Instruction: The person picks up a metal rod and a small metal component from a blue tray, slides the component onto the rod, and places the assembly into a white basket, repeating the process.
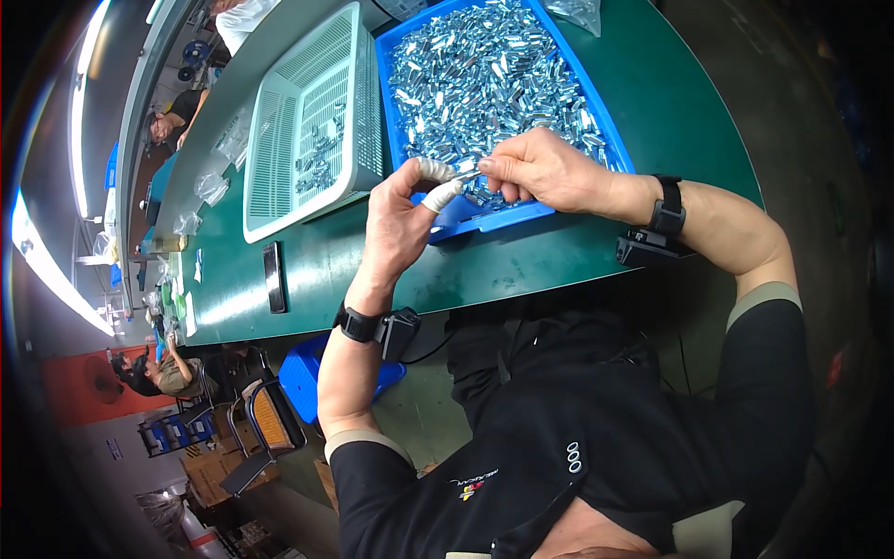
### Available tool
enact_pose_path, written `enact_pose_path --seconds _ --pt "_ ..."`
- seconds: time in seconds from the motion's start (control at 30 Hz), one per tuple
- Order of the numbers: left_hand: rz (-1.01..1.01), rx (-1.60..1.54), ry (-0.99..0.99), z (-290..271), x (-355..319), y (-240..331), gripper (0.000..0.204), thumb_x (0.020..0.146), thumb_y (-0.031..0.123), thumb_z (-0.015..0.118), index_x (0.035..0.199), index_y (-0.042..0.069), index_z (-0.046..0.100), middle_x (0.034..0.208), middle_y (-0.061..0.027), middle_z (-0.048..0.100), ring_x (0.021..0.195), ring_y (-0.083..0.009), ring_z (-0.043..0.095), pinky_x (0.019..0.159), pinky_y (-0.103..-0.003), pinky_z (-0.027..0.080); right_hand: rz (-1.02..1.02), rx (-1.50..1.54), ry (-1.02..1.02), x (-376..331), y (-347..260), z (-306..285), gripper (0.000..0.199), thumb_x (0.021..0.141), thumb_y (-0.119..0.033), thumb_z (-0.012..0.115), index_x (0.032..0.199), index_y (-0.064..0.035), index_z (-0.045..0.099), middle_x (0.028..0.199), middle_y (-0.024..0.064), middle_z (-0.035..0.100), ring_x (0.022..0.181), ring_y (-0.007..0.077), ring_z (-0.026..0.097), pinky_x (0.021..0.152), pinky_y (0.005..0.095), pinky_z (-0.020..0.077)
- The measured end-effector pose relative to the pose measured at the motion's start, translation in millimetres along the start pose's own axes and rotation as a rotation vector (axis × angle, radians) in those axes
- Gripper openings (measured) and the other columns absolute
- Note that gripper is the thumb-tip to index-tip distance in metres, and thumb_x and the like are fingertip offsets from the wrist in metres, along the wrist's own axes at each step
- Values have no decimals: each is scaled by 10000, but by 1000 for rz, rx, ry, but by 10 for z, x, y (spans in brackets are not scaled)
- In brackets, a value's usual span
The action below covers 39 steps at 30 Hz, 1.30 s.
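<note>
Your left hand (399, 222) and right hand (551, 174) pinch a small shiny metal piece (468, 172) between them, over the blue tray (494, 222) just beneath. It should be light, stiff and slick, so hold it firmly by its ends.

I'm in a factory workshop: my green counter (670, 102) carries a blue tray (507, 220) heaped with metal parts (494, 74), cardboard boxes (212, 473) standing beyond.

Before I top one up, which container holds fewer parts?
The pale basket: only a small cluster of parts lies inside, while the blue tray is heaped.
</note>
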<state>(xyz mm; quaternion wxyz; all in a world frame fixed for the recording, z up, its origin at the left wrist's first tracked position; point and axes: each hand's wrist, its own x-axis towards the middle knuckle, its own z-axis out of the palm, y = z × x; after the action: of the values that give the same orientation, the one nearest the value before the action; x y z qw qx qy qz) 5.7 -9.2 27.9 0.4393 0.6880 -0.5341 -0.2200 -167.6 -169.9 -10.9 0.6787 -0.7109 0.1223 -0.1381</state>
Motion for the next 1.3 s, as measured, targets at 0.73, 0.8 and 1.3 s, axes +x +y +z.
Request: enact_pose_path --seconds 0.73,0.8,1.3 --pt "127 579 -94 -415 -73 242 372 867 272 799 1116 9 717 1187 -182 683 1050 -366 647 915 -441 511 -41 68 97 -30 -108 -7 381 1051 -333 594 906 -10 735 714 -2 647 664 58 573 600 216 468" --pt "129 563 -297 -160 -190 126 440 866 322 796 1167 13 707 1134 -192 673 1033 -375 643 899 -428 513 -29 70 97 -20 -91 -1 377 1050 -332 597 907 -11 735 714 -3 647 664 58 572 599 217 467" --pt "41 672 -381 -51 -214 180 380 820 217 830 1097 7 679 921 -147 620 863 -310 614 784 -410 498 -55 93 97 -9 -74 8 335 1031 -298 628 896 -14 741 702 19 672 607 55 550 555 233 455"
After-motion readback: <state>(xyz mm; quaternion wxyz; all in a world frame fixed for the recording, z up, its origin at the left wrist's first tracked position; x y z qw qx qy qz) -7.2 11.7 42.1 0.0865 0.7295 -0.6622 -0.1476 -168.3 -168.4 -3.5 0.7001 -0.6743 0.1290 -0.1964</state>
